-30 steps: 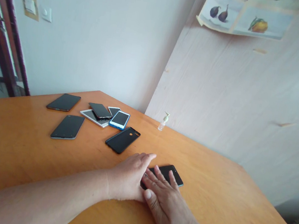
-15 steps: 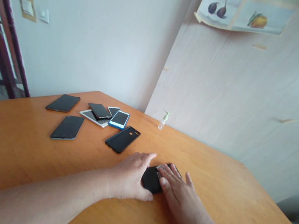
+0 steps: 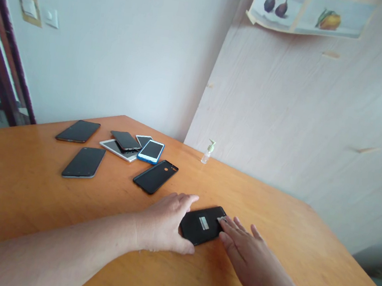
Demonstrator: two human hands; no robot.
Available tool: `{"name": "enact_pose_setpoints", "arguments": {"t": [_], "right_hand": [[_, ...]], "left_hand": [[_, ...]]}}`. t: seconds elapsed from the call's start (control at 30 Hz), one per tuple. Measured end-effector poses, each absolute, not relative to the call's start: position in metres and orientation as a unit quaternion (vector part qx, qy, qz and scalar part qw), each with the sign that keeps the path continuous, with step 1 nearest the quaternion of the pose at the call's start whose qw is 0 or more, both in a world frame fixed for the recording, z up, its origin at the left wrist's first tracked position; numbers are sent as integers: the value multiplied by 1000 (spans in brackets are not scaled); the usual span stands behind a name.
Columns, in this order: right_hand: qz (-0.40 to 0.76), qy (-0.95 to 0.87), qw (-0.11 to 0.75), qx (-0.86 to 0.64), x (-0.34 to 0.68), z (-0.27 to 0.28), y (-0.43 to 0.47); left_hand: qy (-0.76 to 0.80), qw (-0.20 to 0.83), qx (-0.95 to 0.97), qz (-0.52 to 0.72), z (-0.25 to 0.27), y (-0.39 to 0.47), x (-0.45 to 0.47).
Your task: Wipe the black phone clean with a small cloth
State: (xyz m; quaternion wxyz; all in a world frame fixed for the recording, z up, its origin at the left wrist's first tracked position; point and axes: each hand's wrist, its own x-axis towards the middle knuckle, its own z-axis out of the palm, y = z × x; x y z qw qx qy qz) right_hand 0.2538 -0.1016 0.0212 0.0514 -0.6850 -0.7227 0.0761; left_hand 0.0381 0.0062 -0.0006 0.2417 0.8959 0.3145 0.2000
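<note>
The wood table (image 3: 300, 272) runs back to a wall (image 3: 126, 48), its right edge well apart from the phone (image 3: 204, 234) lying on it. The left hand (image 3: 167, 225) clasps the phone's left end; whether the right hand (image 3: 245, 246) pinches the wipe (image 3: 220, 219), I cannot tell.

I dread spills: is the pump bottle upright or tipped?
Upright: the pump bottle stands base down on the table, its pump head on top.

From a single head-worn camera we look forward and down over the table (image 3: 171, 282), with the left hand (image 3: 163, 224) and right hand (image 3: 249, 250) near and the wall (image 3: 130, 44) farther off.
</note>
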Motion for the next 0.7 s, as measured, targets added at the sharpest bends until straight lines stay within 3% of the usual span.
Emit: {"name": "enact_pose_setpoints", "arguments": {"t": [0.23,0.5,0.7], "right_hand": [[149,-800,65,-578,224,32,-116],[52,-712,68,-697,252,18,-101],[125,-796,63,-589,216,32,-109]], "left_hand": [[300,234,899,219,-3,7,39],[306,232,904,189,2,7,38],[293,233,903,209,2,7,39]]}}
